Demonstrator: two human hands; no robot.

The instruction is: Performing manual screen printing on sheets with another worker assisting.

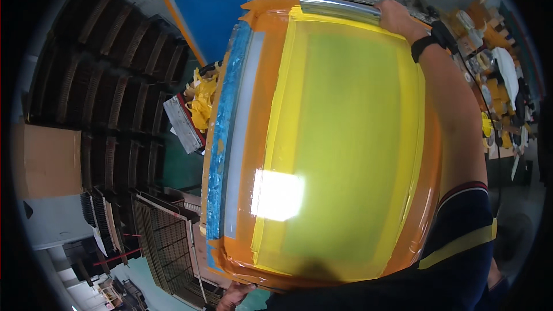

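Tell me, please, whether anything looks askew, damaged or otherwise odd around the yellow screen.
The orange tape bordering the yellow screen looks wrinkled at the near left corner, and a pointed end juts out at the far left one, so it may be lifting. The bright white patch looks like merely reflected light.

Polished metal bar (340, 10), glossy orange tape (253, 150) (crinkled at one corner), matt cardboard (49, 160)
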